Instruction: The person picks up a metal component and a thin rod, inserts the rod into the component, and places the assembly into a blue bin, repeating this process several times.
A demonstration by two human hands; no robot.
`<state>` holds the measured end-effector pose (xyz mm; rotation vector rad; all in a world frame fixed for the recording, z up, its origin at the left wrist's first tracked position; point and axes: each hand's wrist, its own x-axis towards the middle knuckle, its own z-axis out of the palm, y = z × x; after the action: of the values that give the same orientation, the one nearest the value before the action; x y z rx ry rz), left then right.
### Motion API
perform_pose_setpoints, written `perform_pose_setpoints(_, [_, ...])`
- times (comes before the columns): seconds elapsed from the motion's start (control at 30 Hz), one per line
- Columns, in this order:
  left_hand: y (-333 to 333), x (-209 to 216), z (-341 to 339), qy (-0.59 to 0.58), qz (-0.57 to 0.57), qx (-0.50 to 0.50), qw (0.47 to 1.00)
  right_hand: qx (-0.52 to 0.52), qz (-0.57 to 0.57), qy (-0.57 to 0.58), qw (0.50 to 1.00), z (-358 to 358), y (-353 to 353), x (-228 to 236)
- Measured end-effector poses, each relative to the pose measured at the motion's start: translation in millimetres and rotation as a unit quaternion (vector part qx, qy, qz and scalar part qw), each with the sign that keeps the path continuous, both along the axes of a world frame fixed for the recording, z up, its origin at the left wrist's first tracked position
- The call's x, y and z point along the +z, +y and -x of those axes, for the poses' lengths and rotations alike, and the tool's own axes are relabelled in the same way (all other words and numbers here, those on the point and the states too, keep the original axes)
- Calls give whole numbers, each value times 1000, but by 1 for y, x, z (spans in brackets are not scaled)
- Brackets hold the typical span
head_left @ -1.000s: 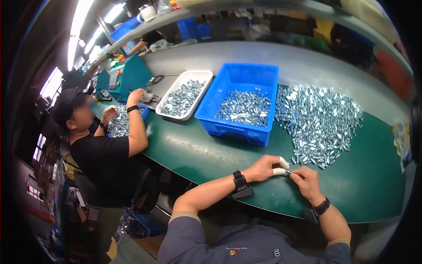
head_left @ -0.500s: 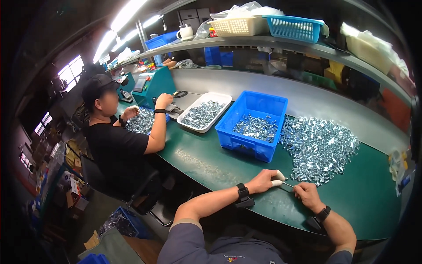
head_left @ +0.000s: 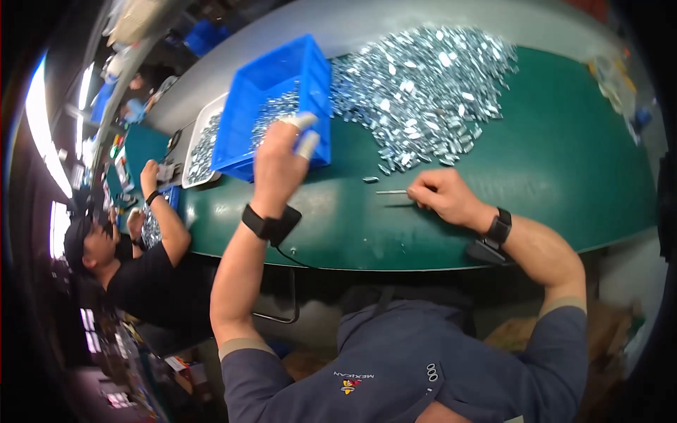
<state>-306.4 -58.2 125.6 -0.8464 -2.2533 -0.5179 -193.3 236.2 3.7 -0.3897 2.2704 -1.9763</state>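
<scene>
My left hand [head_left: 277, 166], with white finger covers on thumb and forefinger, reaches over the near right corner of the blue bin [head_left: 236, 120]. Its thumb and forefinger are apart with nothing visible between them. Small shiny metal pieces [head_left: 271, 113] lie inside the bin, partly hidden by this hand. A thin metal rod [head_left: 391, 192] points leftward from my right hand [head_left: 448, 197], whose fingers are closed round its end just above the table. One loose metal piece [head_left: 371, 180] rests beyond the rod's tip, apart from the large heap of such pieces [head_left: 430, 92].
The green table [head_left: 564, 169] curves along my front. Left of the bin stands a white tray [head_left: 189, 166] of similar pieces. A co-worker in a black cap and shirt [head_left: 144, 282] sits at the left, arms over another blue container [head_left: 169, 201]. Plastic bags [head_left: 613, 84] hang at the far right.
The view has turned and tilted down. My left hand has left the rod's tip and moved left to the blue bin, its fingers now apart. The right hand still holds the rod.
</scene>
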Motion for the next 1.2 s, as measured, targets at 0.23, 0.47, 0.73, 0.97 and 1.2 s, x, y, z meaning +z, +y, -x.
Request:
perform_pose_setpoints(0.23, [49, -72, -52, -229, 115, -114, 960, -29, 2, 20, 999, -10, 6, 3])
perform_pose_setpoints(0.47, [47, -79, -76, -417, -34, -61, 906, -68, -48, 45, 995, -14, 7, 7])
perform_pose_setpoints(0.73, [45, -88, -71, -335, 2, -121, 934, -58, -70, 125, 988, -10, 1, 4])
perform_pose_setpoints(0.97, [56, -88, -75, -326, -17, -154, 933, -47, -124, 134, 982, -10, 1, 3])
perform_pose_setpoints(1.2, [64, -84, -83, -390, -37, -169, 904, -40, -137, 125, 982, -10, 2, 3])
